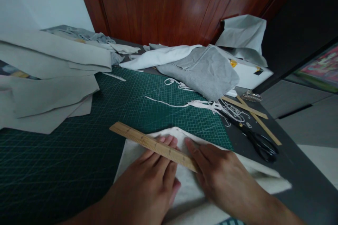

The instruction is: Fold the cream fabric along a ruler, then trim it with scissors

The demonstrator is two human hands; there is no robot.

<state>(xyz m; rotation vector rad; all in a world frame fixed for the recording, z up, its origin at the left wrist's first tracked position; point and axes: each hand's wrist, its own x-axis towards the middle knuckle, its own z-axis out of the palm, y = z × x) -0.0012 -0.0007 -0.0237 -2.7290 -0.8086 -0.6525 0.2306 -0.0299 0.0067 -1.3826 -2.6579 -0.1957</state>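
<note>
An off-white piece of cloth (185,179) lies in front of me, its far edge folded over near the top corner. My left hand (155,179) rests flat on it with the fingers stretched forward. Across those fingers runs a wooden ruler (148,142), slanting from upper left to lower right. The ruler's right end goes into my right hand (221,168), which is closed around it with the index finger reaching to the folded edge. How the remaining right fingers sit is hidden.
A green cutting mat (126,102) covers much of the table. Grey cloth (203,70) and pale pieces (52,98) are piled behind and left. Black-handled scissors (261,144), wooden strips (260,123) and white fabric trimmings (206,104) lie right. A white box (250,77) stands behind.
</note>
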